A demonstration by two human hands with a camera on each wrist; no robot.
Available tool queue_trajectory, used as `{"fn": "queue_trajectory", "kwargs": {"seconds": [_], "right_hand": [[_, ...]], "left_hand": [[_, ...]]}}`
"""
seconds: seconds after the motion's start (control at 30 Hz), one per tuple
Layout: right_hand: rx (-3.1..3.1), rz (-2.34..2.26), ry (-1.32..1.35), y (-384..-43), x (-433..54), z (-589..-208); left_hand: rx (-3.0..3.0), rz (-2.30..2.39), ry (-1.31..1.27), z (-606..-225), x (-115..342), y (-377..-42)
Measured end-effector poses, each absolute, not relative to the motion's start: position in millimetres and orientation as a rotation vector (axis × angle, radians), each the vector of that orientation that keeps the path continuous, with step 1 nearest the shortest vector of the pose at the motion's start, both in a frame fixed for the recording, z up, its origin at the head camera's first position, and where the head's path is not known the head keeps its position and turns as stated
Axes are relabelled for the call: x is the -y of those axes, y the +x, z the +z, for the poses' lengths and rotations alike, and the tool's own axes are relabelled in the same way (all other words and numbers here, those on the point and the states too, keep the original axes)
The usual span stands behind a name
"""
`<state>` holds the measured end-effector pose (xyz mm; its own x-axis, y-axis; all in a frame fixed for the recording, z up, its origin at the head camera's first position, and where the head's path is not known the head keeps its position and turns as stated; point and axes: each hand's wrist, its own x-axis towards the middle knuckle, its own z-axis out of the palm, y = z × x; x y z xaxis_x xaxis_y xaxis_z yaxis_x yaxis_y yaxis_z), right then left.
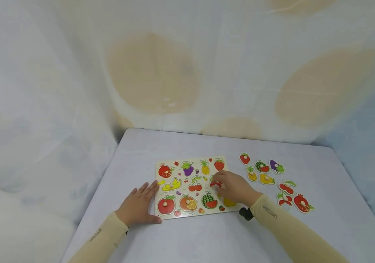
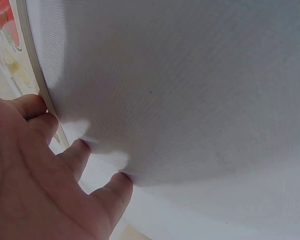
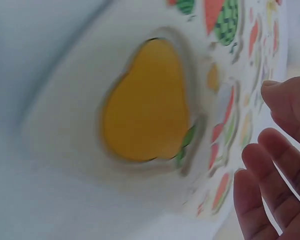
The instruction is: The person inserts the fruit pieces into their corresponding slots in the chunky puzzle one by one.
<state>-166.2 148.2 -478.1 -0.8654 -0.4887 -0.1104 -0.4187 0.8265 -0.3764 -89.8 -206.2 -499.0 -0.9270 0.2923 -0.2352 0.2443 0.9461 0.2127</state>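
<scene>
A fruit puzzle board [image 1: 196,163] lies on the table, with its knobbed bananas [image 1: 171,185], apple [image 1: 166,205] and orange [image 1: 188,203] pieces seated in it. My left hand [image 1: 139,202] is spread flat at the board's left edge. In the left wrist view, some fingertips [image 2: 122,180] press the tablecloth while others meet the board's side. Over the board's right part is my right hand [image 1: 235,187], close above a printed red fruit. Its loosely bent fingers and thumb stand apart in the right wrist view, holding nothing. Beside them shows the yellow pear picture [image 3: 147,105].
Loose knobbed pieces lie right of the board: strawberry [image 1: 245,158], watermelon [image 1: 262,167], grapes [image 1: 274,165], pineapple [image 1: 251,174], pear [image 1: 266,179], cherries [image 1: 286,187], a red-and-white fruit [image 1: 284,200] and pomegranate [image 1: 302,203]. Draped cloth [image 1: 187,73] rises behind the table.
</scene>
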Motion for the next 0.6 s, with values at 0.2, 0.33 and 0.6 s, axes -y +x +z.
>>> {"fn": "queue_trajectory", "kwargs": {"seconds": [0.2, 0.33, 0.6], "right_hand": [[-2.818, -0.570, -0.608, -156.8, -175.5, -481.6], [-2.867, -0.577, -0.571, -156.4, -195.9, -485.6], [-2.935, -0.567, -0.485, -165.5, -237.7, -492.7]], "left_hand": [[-2.848, 0.269, 0.406, -500.6, 207.6, -88.8], [-2.852, 0.255, 0.413, -502.3, 208.3, -88.8], [-2.849, 0.252, 0.416, -502.6, 209.8, -89.9]]}}
